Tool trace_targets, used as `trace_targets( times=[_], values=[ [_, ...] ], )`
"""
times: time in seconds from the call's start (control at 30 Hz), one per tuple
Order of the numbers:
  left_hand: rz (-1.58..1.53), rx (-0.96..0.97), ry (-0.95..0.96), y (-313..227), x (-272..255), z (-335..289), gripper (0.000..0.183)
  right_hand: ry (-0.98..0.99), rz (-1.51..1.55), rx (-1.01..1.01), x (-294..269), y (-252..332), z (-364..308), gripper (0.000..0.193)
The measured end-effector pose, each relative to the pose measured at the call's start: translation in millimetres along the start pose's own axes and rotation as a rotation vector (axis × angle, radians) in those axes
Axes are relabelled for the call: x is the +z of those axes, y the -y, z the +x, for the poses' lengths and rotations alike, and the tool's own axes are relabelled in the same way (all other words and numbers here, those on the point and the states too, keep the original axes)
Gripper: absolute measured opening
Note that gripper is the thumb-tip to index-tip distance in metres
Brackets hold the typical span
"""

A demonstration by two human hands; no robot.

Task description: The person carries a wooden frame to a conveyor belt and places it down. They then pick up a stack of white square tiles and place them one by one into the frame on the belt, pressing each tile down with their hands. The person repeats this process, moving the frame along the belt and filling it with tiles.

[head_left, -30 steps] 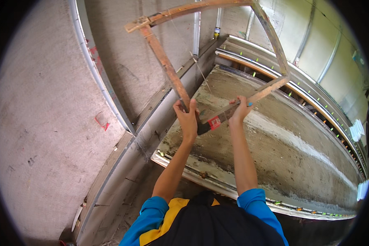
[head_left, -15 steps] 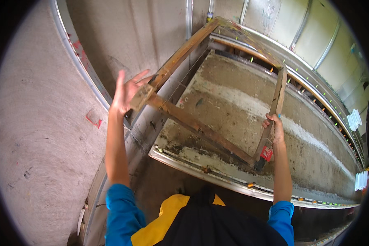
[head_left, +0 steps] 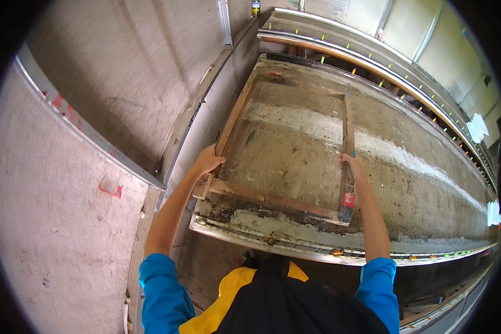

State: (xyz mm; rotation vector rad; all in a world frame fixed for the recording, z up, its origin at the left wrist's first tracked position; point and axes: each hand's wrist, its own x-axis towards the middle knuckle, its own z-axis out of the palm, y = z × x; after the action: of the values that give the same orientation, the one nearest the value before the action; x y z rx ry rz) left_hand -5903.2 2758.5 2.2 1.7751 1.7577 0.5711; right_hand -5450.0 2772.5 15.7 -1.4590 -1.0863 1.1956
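Observation:
A rectangular wooden frame (head_left: 278,201) lies low and nearly flat over the left part of a stained table (head_left: 295,147); I cannot tell whether all of it touches the surface. My left hand (head_left: 207,161) is closed round the frame's left bar, close to its near-left corner. On the opposite bar, my right hand (head_left: 353,165) is wrapped round the wood, just above a red label (head_left: 348,199). The far bar is hard to make out against the table.
Bolts with orange and green caps line the table's near metal edge (head_left: 317,251). Beyond the table runs a long rail (head_left: 339,54) with similar caps. Large pale panels (head_left: 67,222) stand close on the left, and white strips (head_left: 476,129) hang at the far right.
The frame has come down from a raised, tilted position to nearly flat over the table. My left hand, open beside the near-left corner before, now grips the left bar. My right hand kept its grip.

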Motion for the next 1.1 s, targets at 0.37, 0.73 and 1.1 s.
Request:
trace_targets(
  times=[0.37, 0.73, 1.1],
  values=[
    [0.075, 0.063, -0.008, 12.4, 37.2, 9.7, 0.064, -0.251, -0.637, -0.046, -15.0, -51.2, 22.6, 0.04],
    [0.495, 0.133, -0.248, -35.1, 44.4, -9.3, 0.08, -0.227, -0.932, -0.153, -16.6, -71.6, 29.4, 0.073],
    [-0.189, 0.904, -0.116, -383.9, 164.4, -77.6, 0.054, 0.259, -0.824, -0.598, -211.4, 67.9, -182.5, 0.047]
  ],
)
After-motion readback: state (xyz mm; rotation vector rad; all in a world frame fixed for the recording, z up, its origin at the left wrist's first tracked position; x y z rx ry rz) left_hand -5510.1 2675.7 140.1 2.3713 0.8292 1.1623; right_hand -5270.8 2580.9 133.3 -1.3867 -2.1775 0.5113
